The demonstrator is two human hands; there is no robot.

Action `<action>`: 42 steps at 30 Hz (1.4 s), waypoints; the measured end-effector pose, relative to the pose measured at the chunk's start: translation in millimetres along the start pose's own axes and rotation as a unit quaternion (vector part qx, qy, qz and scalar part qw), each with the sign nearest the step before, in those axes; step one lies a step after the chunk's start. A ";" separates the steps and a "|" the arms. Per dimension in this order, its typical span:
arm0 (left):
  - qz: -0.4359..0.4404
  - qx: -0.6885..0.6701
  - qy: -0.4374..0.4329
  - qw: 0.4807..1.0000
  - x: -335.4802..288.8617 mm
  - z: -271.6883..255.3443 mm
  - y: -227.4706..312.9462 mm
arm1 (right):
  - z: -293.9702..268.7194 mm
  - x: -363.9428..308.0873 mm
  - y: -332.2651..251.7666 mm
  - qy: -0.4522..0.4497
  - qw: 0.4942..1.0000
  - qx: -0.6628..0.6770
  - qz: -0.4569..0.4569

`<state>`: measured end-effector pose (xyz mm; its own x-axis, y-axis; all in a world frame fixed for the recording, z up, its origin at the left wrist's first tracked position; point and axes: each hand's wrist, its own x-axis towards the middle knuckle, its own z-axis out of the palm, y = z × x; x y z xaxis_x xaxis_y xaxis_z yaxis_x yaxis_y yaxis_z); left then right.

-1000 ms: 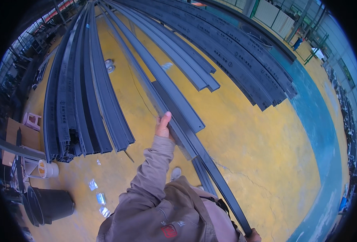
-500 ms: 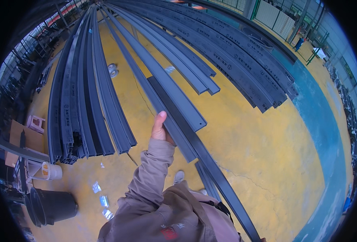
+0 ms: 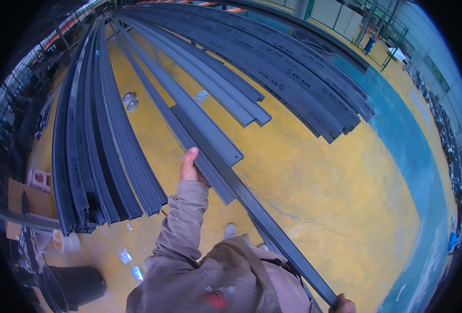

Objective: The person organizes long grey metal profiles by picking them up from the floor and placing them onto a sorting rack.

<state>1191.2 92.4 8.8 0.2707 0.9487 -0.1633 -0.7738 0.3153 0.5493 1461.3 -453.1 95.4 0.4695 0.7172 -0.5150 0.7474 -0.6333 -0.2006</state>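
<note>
My left hand (image 3: 190,166) is closed round the near part of a long grey metal profile (image 3: 214,183), its thumb on top and the other fingers hidden underneath. Against that profile's right side lies a narrower dark metal profile (image 3: 278,229), slanting down to the lower right. At its near end my right hand (image 3: 342,304) is closed on it, partly cut off by the picture's lower edge. Just right of my left hand, a wider grey profile (image 3: 210,128) with a small hole ends beside the dark one.
More long profiles (image 3: 103,172) lie in a bundle at left, and printed dark profiles (image 3: 293,88) overhang the yellow floor (image 3: 345,198) at right. A black bucket (image 3: 77,287), a white pail (image 3: 67,242) and a cardboard box (image 3: 25,203) stand at lower left.
The view has shifted, so the profiles appear farther left. My right hand, barely visible at the lower edge before, now shows on the dark profile's end. My left hand keeps its grip.
</note>
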 end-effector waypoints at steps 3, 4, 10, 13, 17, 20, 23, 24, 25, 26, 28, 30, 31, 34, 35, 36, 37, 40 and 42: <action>0.011 0.000 -0.029 1.000 -1.6 -1.6 -18.0 | -2.8 77.5 -95.3 -0.023 0.998 -0.044 -0.025; 0.015 -0.004 -0.026 1.000 -5.2 -7.5 -19.6 | -19.0 109.0 -153.4 -0.003 0.995 -0.003 -0.097; 0.023 -0.017 0.000 1.000 -4.5 -9.3 -2.0 | -39.9 169.3 -237.7 -0.006 0.974 0.051 -0.222; 0.038 -0.024 -0.017 0.999 2.6 -11.0 -13.2 | 28.2 97.7 -49.3 -0.019 0.991 0.078 -0.110; 0.032 -0.060 -0.012 0.998 -13.0 10.6 -23.0 | 62.0 0.6 100.1 -0.010 0.996 0.070 0.058; 0.014 -0.036 -0.011 0.999 1.0 2.6 -18.5 | 41.7 36.9 26.2 -0.011 0.997 0.048 -0.057; 0.064 0.014 -0.014 0.998 -0.8 -8.4 -25.5 | -5.5 138.9 -177.0 0.031 0.984 0.033 -0.172; 0.035 0.019 -0.033 0.999 6.2 -28.3 -25.3 | -20.3 166.3 -225.7 0.068 0.969 0.062 -0.229; 0.023 -0.001 -0.025 0.999 4.2 -24.8 -19.4 | -24.6 191.3 -269.4 0.091 0.973 0.060 -0.202; 0.010 -0.021 -0.019 1.000 1.8 -11.0 -11.4 | -33.5 200.4 -288.0 0.126 0.961 0.070 -0.235; 0.014 -0.036 0.003 0.999 4.9 -9.7 -7.7 | -49.0 174.7 -251.1 0.008 0.978 0.100 -0.183; 0.032 -0.006 -0.005 0.999 6.8 -12.4 -16.3 | -27.4 131.5 -148.6 -0.090 0.989 0.099 -0.060; 0.047 0.009 -0.003 0.999 7.6 -16.3 -19.9 | 3.9 95.1 -71.7 -0.021 0.990 0.105 -0.091; 0.040 -0.046 -0.001 0.998 -10.3 5.9 -31.2 | 48.6 -10.7 92.6 -0.032 0.985 0.024 0.170; 0.032 -0.074 -0.013 0.997 -10.4 14.1 -29.4 | 64.9 -21.7 137.1 -0.028 0.984 -0.020 0.177; 0.021 -0.076 -0.038 0.996 -13.2 18.4 -24.2 | 53.7 -15.4 116.6 -0.044 0.989 -0.009 0.143; 0.048 -0.051 -0.025 0.997 -9.3 18.2 -27.9 | 25.8 14.3 52.4 -0.056 0.993 0.004 0.102; 0.070 0.001 -0.018 0.997 -8.4 10.0 -39.0 | -7.1 142.9 -168.7 0.050 0.987 0.018 -0.153; 0.049 0.000 -0.007 0.999 -4.3 -2.2 -26.2 | -32.1 206.9 -270.6 0.080 0.954 0.079 -0.277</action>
<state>1209.0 80.1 -6.7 0.2022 0.9745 -0.0970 -0.7970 0.2213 0.5620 1371.3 -124.0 69.9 0.0983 0.9818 -0.1623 0.8272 -0.1713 -0.5351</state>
